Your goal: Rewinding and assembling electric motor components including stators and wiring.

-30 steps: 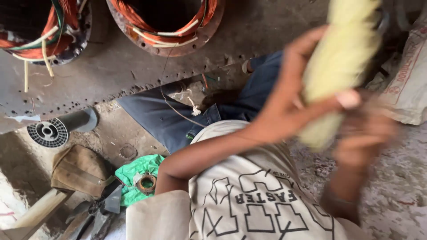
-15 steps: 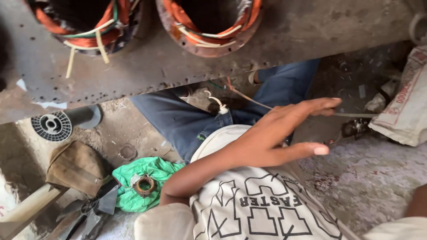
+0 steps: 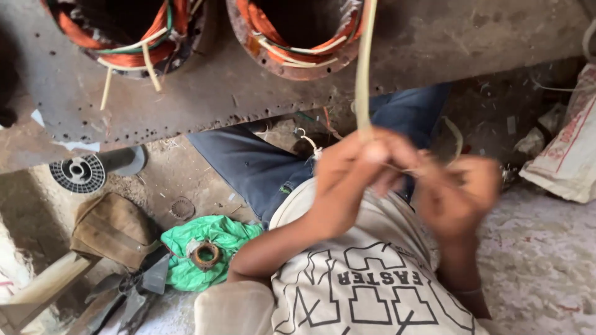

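Note:
My left hand [image 3: 363,162] pinches a thin pale yellow strip [image 3: 362,68] that rises straight up past the right stator [image 3: 292,37]. The stator is wound with copper wire. My right hand [image 3: 460,197] is blurred, with fingers curled, and it holds the strip's lower end just right of the left hand. Both hands hover above my lap, over a cream printed shirt [image 3: 372,291] and blue jeans [image 3: 261,167]. A second copper-wound stator [image 3: 130,31] sits at the upper left. Both stators rest on a rusty metal plate [image 3: 205,99].
A green cloth [image 3: 205,245] holding a small rusty ring [image 3: 207,254] lies at my left. Beside it are a brown pouch [image 3: 112,229], a black fan wheel [image 3: 77,172], metal shears [image 3: 133,288] and a wooden handle [image 3: 43,285]. A white sack [image 3: 568,155] lies at the right.
One second ago the hands held a thick yellowish object near the camera. Then the left hand reached out open to the right. Now both hands are together on the thin strip.

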